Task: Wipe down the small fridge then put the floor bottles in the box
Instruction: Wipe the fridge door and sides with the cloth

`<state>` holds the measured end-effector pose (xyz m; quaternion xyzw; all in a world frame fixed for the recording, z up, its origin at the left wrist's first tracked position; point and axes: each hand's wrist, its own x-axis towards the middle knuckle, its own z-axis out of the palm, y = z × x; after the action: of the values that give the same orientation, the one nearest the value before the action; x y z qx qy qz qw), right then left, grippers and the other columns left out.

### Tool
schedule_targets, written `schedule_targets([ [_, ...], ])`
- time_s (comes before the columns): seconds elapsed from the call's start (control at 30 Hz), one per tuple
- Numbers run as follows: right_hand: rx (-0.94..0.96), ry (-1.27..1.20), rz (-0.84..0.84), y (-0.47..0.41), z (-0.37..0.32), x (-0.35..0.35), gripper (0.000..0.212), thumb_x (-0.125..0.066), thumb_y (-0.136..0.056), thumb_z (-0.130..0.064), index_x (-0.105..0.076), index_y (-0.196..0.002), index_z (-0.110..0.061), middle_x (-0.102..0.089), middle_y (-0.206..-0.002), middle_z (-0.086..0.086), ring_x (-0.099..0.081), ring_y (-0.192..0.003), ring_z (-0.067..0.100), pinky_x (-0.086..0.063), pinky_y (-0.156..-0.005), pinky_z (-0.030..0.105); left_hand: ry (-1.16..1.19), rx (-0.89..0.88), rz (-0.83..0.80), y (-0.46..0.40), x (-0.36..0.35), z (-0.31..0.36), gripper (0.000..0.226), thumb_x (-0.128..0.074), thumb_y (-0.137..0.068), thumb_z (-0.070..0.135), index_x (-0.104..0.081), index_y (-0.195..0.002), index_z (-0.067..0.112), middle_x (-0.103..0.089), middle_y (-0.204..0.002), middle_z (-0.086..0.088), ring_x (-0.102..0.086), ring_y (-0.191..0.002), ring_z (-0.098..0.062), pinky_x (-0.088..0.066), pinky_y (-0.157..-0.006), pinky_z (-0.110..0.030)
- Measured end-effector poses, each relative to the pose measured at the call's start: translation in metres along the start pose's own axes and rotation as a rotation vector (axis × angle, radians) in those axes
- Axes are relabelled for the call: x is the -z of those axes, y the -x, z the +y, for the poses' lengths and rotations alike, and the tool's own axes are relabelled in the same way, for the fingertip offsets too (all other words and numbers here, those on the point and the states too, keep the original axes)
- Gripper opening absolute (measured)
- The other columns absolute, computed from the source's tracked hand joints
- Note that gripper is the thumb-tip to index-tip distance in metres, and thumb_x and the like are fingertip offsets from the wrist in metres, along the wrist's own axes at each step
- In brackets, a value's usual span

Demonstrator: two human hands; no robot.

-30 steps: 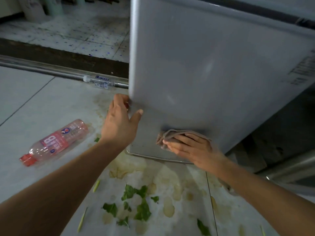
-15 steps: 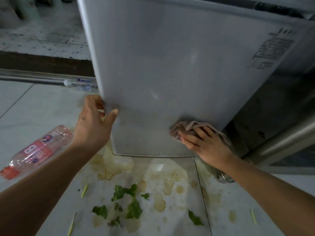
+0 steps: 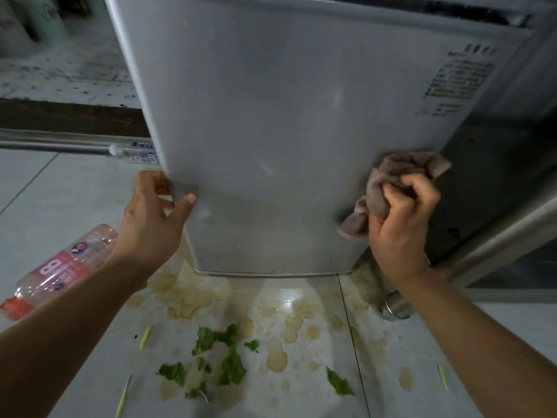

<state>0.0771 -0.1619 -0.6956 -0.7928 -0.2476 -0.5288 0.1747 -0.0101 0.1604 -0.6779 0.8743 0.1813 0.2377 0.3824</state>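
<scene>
The floor (image 3: 75, 188) is laid with large pale grey tiles, divided by thin dark joints. It is marked near the middle by yellowish dried stains (image 3: 277, 357), and torn green leaf scraps (image 3: 232, 369) and thin pale stalks are scattered over it. A metal rail (image 3: 51, 144) is run across the left, backed by a dark step (image 3: 69, 117). Beyond the step a raised speckled floor (image 3: 60, 73) is seen. Dim, even light is cast throughout.

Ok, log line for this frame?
phase: wiping fridge | left hand: grips door edge | right hand: grips cloth | bottles: on floor
</scene>
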Motion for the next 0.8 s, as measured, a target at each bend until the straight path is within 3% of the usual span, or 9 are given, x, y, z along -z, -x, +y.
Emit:
schedule_targets([
  [0.13, -0.18, -0.012, -0.145, 0.042, -0.019, -0.006, 0.036, -0.067, -0.082, 0.006, -0.041, -0.104, -0.008, -0.035, -0.12, 0.014, -0.056, -0.097, 0.042, -0.05, -0.09, 0.044, -0.009, -0.01, 0.015, 0.001, -0.001, -0.003, 0.033, -0.058, -0.087, 0.036, -0.041, -0.111, 0.02, -0.053, -0.104, 0.003, -0.054, -0.084, -0.018, -0.044, -0.073, -0.037],
  [0.2, -0.32, -0.08, -0.209, 0.04, -0.021, 0.001, 0.031, -0.069, -0.084, 0.0, -0.045, -0.104, -0.004, -0.04, -0.119, 0.023, -0.055, -0.1, 0.04, -0.051, -0.087, 0.046, 0.002, -0.003, 0.016, 0.001, -0.001, -0.004, 0.035, -0.059, -0.087, 0.035, -0.042, -0.112, 0.018, -0.053, -0.104, 0.003, -0.054, -0.083, -0.018, -0.042, -0.074, -0.036],
  [0.33, -0.522, -0.203, -0.04, -0.011, -0.013, 0.017, 0.042, -0.067, -0.082, 0.0, -0.042, -0.114, 0.007, -0.033, -0.131, 0.028, -0.041, -0.123, 0.024, -0.035, -0.107, 0.019, 0.073, 0.036, 0.027, -0.004, -0.002, -0.004, 0.034, -0.063, -0.084, 0.037, -0.044, -0.109, 0.025, -0.058, -0.101, 0.004, -0.058, -0.084, -0.019, -0.048, -0.075, -0.04],
  [0.43, -0.602, -0.302, -0.077, -0.03, -0.009, 0.022, 0.056, -0.063, -0.086, -0.004, -0.03, -0.131, 0.004, -0.029, -0.144, 0.02, -0.034, -0.136, 0.02, -0.036, -0.112, 0.033, 0.071, 0.051, 0.019, 0.002, -0.003, -0.011, 0.033, -0.063, -0.084, 0.036, -0.044, -0.109, 0.026, -0.058, -0.102, 0.005, -0.06, -0.091, -0.019, -0.053, -0.076, -0.048],
  [0.5, -0.652, -0.354, -0.09, -0.026, -0.012, 0.019, 0.059, -0.057, -0.091, -0.008, -0.023, -0.138, 0.003, -0.031, -0.146, 0.018, -0.035, -0.138, 0.02, -0.036, -0.111, 0.035, 0.055, 0.075, -0.016, 0.008, -0.009, -0.02, 0.032, -0.062, -0.086, 0.031, -0.045, -0.111, 0.021, -0.059, -0.104, 0.002, -0.06, -0.096, -0.022, -0.053, -0.078, -0.052],
  [0.57, -0.691, -0.36, -0.056, -0.014, -0.015, 0.008, 0.052, -0.048, -0.095, -0.009, -0.021, -0.137, 0.007, -0.034, -0.144, 0.019, -0.039, -0.135, 0.022, -0.04, -0.108, 0.037, 0.009, 0.063, -0.057, 0.013, -0.018, -0.031, 0.029, -0.06, -0.088, 0.025, -0.046, -0.111, 0.014, -0.06, -0.104, -0.003, -0.06, -0.095, -0.024, -0.051, -0.083, -0.048],
  [0.67, -0.757, -0.351, -0.026, 0.009, -0.018, -0.012, 0.041, -0.039, -0.097, -0.004, -0.023, -0.132, 0.011, -0.031, -0.142, 0.011, -0.043, -0.131, 0.028, -0.041, -0.105, 0.041, -0.038, 0.027, -0.059, 0.018, -0.028, -0.041, 0.023, -0.058, -0.089, 0.022, -0.044, -0.106, 0.013, -0.056, -0.097, -0.002, -0.055, -0.087, -0.019, -0.046, -0.074, -0.039],
  [0.8, -0.796, -0.318, -0.171, 0.057, -0.025, -0.022, 0.047, -0.04, -0.098, -0.008, -0.018, -0.139, -0.002, -0.034, -0.137, 0.008, -0.043, -0.127, 0.016, -0.038, -0.106, 0.024, -0.026, 0.016, -0.097, 0.016, -0.029, -0.047, 0.021, -0.056, -0.09, 0.023, -0.04, -0.104, 0.018, -0.054, -0.098, 0.001, -0.053, -0.09, -0.016, -0.046, -0.073, -0.039],
])
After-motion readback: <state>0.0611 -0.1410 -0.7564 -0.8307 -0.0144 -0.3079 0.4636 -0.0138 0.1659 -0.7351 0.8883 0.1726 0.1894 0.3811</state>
